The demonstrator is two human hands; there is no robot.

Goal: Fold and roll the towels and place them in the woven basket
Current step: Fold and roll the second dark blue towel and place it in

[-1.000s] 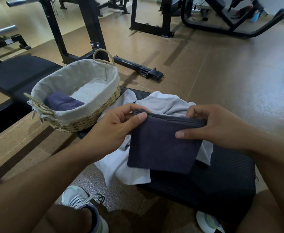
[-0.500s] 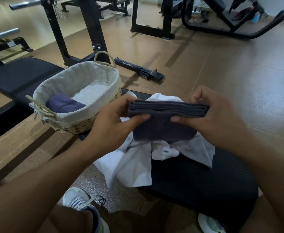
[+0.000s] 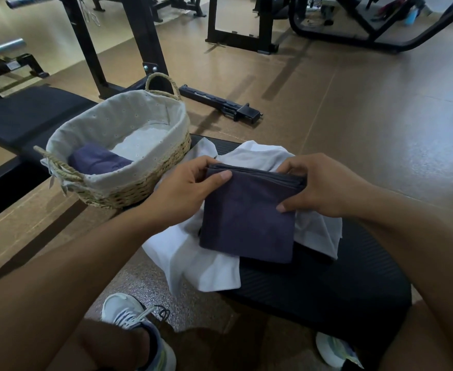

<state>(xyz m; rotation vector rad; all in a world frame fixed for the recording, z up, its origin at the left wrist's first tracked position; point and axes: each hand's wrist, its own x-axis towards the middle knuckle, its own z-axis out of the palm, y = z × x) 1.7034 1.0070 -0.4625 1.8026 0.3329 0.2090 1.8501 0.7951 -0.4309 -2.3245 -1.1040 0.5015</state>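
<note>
The towel (image 3: pixel 246 218) in my grip is dark grey, folded into a flat square of several layers whose stacked edges show along the top. My left hand (image 3: pixel 185 191) pinches its upper left corner, thumb on the front and fingers (image 3: pixel 201 163) curled behind. My right hand (image 3: pixel 324 188) grips the upper right edge the same way, thumb across the front. The towel hangs down from both hands above a rumpled white towel (image 3: pixel 193 258), which lies spread on the black padded desk (image 3: pixel 340 285) in front of me.

The basket (image 3: pixel 139 188) stands to the left on the far end of the desk, woven straw with rope handles and a pale eyelet lining. A rolled navy towel (image 3: pixel 99 162) lies inside it at the near end.

No writing or brand can be read anywhere.

The floor (image 3: pixel 354 116) is tan with visible seams. Black gym frames (image 3: pixel 139 36) and a bench (image 3: pixel 27 116) stand behind. My pale shoes (image 3: pixel 129 317) rest on the speckled floor below.
</note>
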